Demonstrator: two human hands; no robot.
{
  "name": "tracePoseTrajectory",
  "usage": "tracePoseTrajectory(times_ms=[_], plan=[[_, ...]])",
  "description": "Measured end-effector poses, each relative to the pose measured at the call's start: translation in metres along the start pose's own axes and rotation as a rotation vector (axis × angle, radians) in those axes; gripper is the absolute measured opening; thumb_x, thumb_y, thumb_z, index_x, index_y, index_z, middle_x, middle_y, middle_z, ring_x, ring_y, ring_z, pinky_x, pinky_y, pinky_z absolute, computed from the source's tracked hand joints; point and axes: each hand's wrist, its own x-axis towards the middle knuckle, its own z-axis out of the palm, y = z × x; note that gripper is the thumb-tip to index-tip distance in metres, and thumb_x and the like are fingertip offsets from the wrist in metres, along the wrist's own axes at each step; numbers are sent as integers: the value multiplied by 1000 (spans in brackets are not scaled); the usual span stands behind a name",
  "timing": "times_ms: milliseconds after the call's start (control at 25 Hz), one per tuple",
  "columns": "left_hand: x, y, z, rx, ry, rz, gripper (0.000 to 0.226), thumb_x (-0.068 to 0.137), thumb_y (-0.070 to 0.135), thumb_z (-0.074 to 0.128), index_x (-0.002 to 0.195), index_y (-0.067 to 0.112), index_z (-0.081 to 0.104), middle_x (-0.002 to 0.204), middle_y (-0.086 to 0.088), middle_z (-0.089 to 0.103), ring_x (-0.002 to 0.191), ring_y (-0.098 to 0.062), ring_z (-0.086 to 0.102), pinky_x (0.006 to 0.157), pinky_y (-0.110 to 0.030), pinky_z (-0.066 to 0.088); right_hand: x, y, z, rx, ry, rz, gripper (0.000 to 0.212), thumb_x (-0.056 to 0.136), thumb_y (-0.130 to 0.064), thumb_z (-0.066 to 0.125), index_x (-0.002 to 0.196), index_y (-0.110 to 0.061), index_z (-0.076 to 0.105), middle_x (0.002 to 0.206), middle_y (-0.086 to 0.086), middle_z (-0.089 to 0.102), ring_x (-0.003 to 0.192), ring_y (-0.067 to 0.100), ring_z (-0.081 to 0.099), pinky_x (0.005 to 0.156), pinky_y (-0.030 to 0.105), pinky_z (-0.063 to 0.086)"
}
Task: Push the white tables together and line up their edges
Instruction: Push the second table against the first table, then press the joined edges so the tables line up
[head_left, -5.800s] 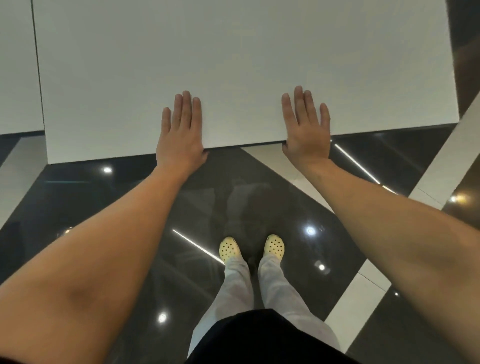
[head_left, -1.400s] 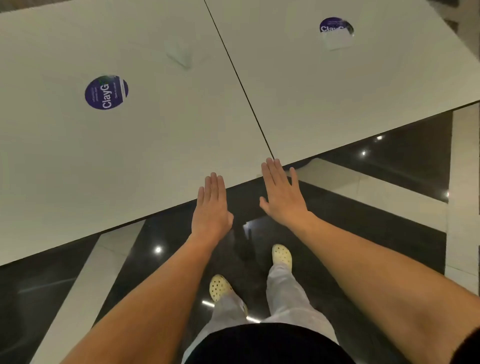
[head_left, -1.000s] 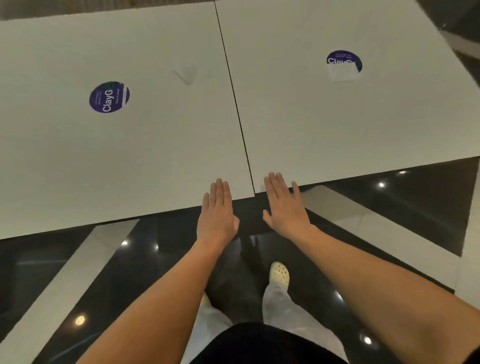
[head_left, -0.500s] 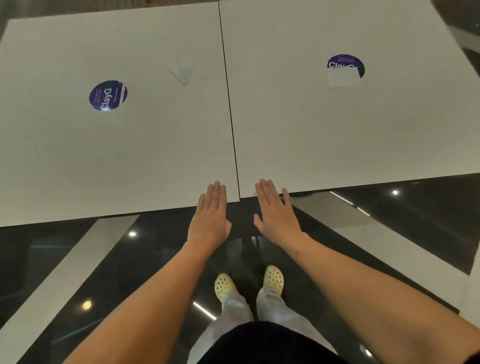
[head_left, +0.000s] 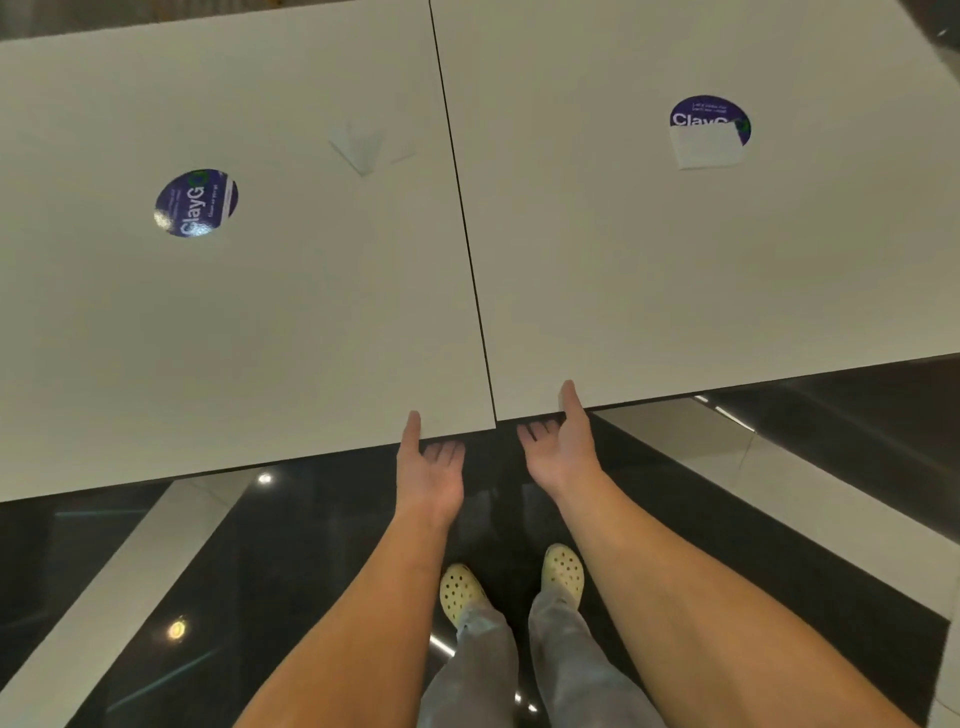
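Note:
Two white tables stand side by side, the left table and the right table, with only a thin dark seam between them. At the seam their near edges meet almost in one line. My left hand is turned palm up at the left table's near edge, thumb on top and fingers curled beneath. My right hand holds the right table's near edge the same way, just right of the seam.
Each table top carries a round purple sticker; the right sticker is half covered by a white label. Below the tables is a glossy dark floor with pale stripes. My feet in yellow clogs stand close to the edge.
My hands were flat, palms down, at the table edges beside the seam. Now they are turned palm up and hooked on the edges, thumbs on top. The view has moved closer.

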Motion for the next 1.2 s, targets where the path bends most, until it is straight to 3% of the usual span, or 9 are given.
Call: tracePoseTrajectory(times_ms=[80, 160, 320, 480, 760, 1080, 1200], plan=[[11, -3, 4, -55, -28, 12, 31, 85, 12, 62, 114, 7, 53, 124, -16, 56, 116, -28, 55, 98, -39, 45, 13, 3, 2, 31, -54, -9, 55, 81, -33, 71, 129, -15, 50, 122, 12, 62, 112, 28, 58, 100, 43, 44], [19, -6, 8, -70, -78, 21, 24, 84, 11, 63, 107, 9, 57, 112, -15, 66, 103, -26, 64, 91, -39, 50, 21, 7, 1, 48, -116, -5, 48, 80, -31, 71, 122, -15, 56, 109, 12, 70, 100, 28, 66, 91, 43, 51], [32, -10, 10, -95, -170, 14, 27, 84, 19, 66, 108, 9, 59, 105, -13, 70, 99, -26, 66, 87, -41, 53, 32, 12, -2, 79, -229, 7, 45, 80, -26, 72, 121, -14, 57, 112, 13, 69, 102, 29, 65, 92, 46, 50], [33, -12, 11, -68, -195, 44, 38, 77, 15, 69, 112, 8, 57, 104, -14, 70, 98, -26, 67, 76, -39, 57, 32, 14, -4, 79, -205, -27, 44, 77, -16, 75, 117, -14, 57, 107, 14, 70, 99, 29, 67, 83, 46, 55], [32, -12, 12, -52, -137, 60, 32, 81, 8, 67, 112, 8, 56, 109, -17, 68, 102, -30, 65, 95, -48, 48, 28, 13, -2, 76, -146, -60, 54, 74, -12, 77, 122, -13, 53, 101, 15, 71, 93, 29, 69, 76, 46, 57], [32, -12, 19, -83, -148, 30, 26, 82, 8, 67, 107, 5, 58, 98, -17, 71, 92, -30, 68, 80, -46, 55, 28, 16, -4, 74, -120, -90, 52, 77, -13, 75, 124, -14, 52, 108, 14, 70, 97, 28, 67, 84, 48, 54], [34, -12, 22, -73, -130, 30, 26, 82, 8, 66, 107, 5, 58, 104, -17, 70, 97, -30, 67, 91, -49, 50, 27, 15, -8, 54, -132, -102, 49, 78, -13, 73, 123, -14, 52, 105, 13, 71, 97, 27, 67, 80, 45, 56]])
